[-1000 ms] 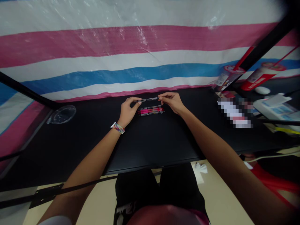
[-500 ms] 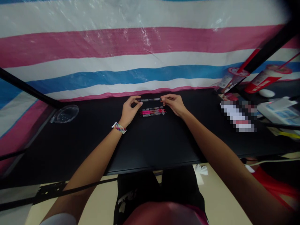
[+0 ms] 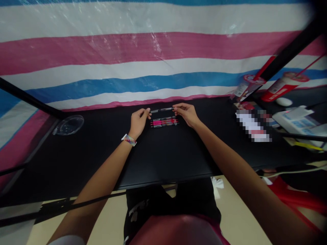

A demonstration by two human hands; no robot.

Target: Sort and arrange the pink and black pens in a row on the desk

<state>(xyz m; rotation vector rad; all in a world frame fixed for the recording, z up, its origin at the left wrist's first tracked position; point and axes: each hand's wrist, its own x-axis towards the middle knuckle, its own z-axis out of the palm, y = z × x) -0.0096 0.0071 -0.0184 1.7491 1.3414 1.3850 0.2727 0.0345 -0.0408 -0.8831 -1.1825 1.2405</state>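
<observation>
A dark pen with a clear barrel (image 3: 162, 110) spans the gap between my two hands, just above the far part of the black table (image 3: 163, 153). My right hand (image 3: 187, 114) pinches its right end between thumb and fingers. At the other end, my left hand (image 3: 138, 121) is closed, thumb and fingers pressed together at the pen's tip. Nearer to me, several pens (image 3: 164, 122) lie side by side in a row, pink and red ones among dark ones. Neither hand touches that row.
A clear round plastic lid (image 3: 69, 125) lies at the left. Two drink cups with straws, a clear one (image 3: 247, 87) and a red-and-white one (image 3: 283, 87), stand at the back right near a white oval object (image 3: 284, 101). A striped sheet (image 3: 153, 51) hangs behind.
The left fingers have closed from a rounder, more spread grip at the pen's left end. The pen now tilts slightly, its right end higher. The view has shifted a little.
</observation>
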